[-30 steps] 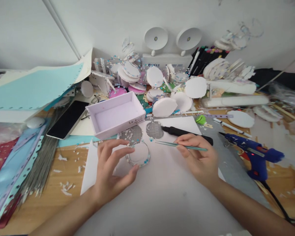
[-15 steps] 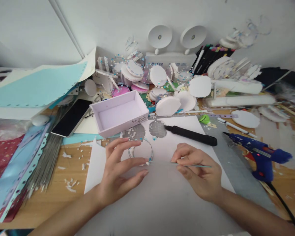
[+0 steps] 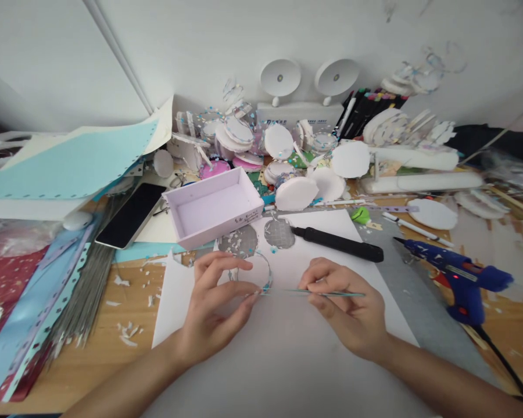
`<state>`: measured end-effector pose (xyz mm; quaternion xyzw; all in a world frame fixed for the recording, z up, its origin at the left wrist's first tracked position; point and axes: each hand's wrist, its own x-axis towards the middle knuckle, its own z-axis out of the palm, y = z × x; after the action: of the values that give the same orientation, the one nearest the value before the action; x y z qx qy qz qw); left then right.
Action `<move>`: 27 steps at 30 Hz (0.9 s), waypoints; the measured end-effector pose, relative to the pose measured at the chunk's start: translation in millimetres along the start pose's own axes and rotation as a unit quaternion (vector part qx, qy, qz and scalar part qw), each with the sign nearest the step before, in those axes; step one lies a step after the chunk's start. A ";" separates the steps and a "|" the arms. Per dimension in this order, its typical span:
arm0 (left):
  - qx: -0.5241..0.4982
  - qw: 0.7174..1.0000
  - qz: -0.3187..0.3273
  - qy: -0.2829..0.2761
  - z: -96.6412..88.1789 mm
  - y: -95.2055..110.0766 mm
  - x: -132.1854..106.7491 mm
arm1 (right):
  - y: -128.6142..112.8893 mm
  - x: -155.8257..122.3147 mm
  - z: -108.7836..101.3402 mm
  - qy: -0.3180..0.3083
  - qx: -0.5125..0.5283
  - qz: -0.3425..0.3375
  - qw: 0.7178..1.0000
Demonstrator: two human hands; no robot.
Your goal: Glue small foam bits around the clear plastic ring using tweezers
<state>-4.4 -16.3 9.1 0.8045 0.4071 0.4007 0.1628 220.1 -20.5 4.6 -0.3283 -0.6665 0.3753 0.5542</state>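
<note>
A wire-thin ring [image 3: 270, 268] trimmed with small blue and white bits stands just beyond the fingertips of my left hand [image 3: 222, 302]. That hand's thumb and index finger are pinched together at the ring's lower edge, and what lies between them is too small to make out. My right hand [image 3: 344, 302] pinches a thin teal strip [image 3: 346, 294], which sticks out on both sides of the fingers. Its left end reaches toward my left fingertips; whether it touches them I cannot tell. Under both hands lies a white paper sheet [image 3: 283, 360].
A lilac box [image 3: 213, 203] and a black pen-like tool [image 3: 340, 244] lie beyond my hands. To the right is a blue glue gun [image 3: 462, 278] with a red light. A phone [image 3: 131, 215] and wires [image 3: 91, 284] lie left. White discs [image 3: 296, 193] crowd the back.
My left thumb has risen to meet the index fingertip. My right hand has shifted slightly left, bringing the teal strip toward the ring. The view has tilted up a little.
</note>
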 end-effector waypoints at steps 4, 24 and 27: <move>0.010 1.000 -0.003 -0.005 0.3 -0.7 0.4 | -0.5 1.2 0.2 0.011 0.006 0.014 1.000; 0.020 1.000 0.013 0.002 -1.2 -1.1 -0.9 | 14.1 1.8 -10.2 0.091 0.075 0.147 0.982; 0.008 0.999 0.030 0.042 -2.7 -0.6 -3.4 | 19.0 4.9 -15.7 0.124 0.104 0.174 0.971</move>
<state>-8.1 -18.8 8.6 0.8003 0.3923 0.4355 0.1268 235.1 -4.6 -7.8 -0.4237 -0.4826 0.4893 0.5901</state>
